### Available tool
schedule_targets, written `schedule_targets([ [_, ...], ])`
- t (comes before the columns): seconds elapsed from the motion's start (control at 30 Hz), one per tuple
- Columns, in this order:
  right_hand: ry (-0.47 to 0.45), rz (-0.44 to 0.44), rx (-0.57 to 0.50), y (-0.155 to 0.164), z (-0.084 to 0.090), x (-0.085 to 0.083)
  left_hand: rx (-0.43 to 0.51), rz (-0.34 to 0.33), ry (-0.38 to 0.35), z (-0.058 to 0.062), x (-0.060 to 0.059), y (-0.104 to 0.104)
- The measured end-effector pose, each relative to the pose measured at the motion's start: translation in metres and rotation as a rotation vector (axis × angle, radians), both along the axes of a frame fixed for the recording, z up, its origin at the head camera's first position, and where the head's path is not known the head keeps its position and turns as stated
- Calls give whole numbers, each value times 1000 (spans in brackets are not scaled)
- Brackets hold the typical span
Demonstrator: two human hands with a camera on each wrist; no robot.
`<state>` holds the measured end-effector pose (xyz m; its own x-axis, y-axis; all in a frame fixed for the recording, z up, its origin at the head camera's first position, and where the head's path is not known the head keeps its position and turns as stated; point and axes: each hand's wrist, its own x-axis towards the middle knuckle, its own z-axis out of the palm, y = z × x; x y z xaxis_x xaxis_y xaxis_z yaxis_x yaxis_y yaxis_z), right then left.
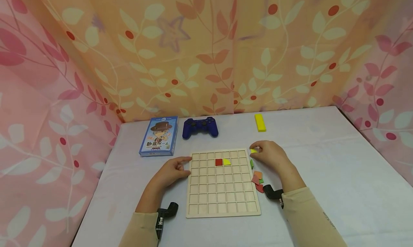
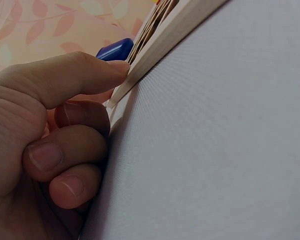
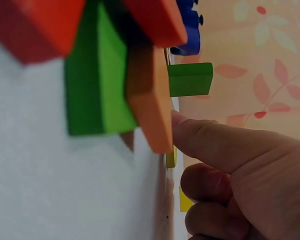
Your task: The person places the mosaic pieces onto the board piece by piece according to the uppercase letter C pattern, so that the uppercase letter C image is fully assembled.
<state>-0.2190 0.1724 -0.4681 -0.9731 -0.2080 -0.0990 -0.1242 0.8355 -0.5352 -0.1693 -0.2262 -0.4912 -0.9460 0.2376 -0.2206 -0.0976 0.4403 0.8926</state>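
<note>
One black wrist camera (image 1: 273,192), lower right, could scatter the colored tiles (image 1: 257,175) beside it by swinging left. Center frame, the left hand (image 1: 172,170) rests straightened thumb and forefinger against the wooden grid board (image 1: 222,188); a push could skew it. Right of center, the right hand (image 1: 273,155) pinches a yellow tile (image 1: 253,151); slack fingers could drop it.

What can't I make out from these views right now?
- Head view: the yellow piece's full outline; the right hand's fingers cover part of it.
- Head view: the shape of the green piece in the pile, partly hidden by neighboring pieces.
- Head view: the blue box's smallest print, too small to read.
- Left wrist view: most of the board, cut off by the top edge.
</note>
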Motion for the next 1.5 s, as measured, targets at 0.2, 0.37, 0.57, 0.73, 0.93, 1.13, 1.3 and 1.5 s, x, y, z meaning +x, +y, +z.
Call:
schedule_targets([
  [0.2,11,15,2,0,1,0,-3,7,-4,1,0,0],
  [0.37,42,9,-24,-1,4,1,-6,10,-5,0,1,0],
  [0.57,39,-9,-106,2,11,1,7,15,-8,1,1,1],
  [0.73,-53,-18,-195,8,13,-1,5,18,-10,1,1,1],
  [0.93,-142,-21,-216,17,8,-5,2,14,-8,1,1,1],
  [1.13,-129,-21,-148,24,4,-7,1,16,-9,1,1,0],
  [1.3,-121,0,-129,25,4,-5,0,10,-4,0,1,0],
  [1.5,-106,7,-123,24,2,-4,-4,12,-4,-1,1,0],
])
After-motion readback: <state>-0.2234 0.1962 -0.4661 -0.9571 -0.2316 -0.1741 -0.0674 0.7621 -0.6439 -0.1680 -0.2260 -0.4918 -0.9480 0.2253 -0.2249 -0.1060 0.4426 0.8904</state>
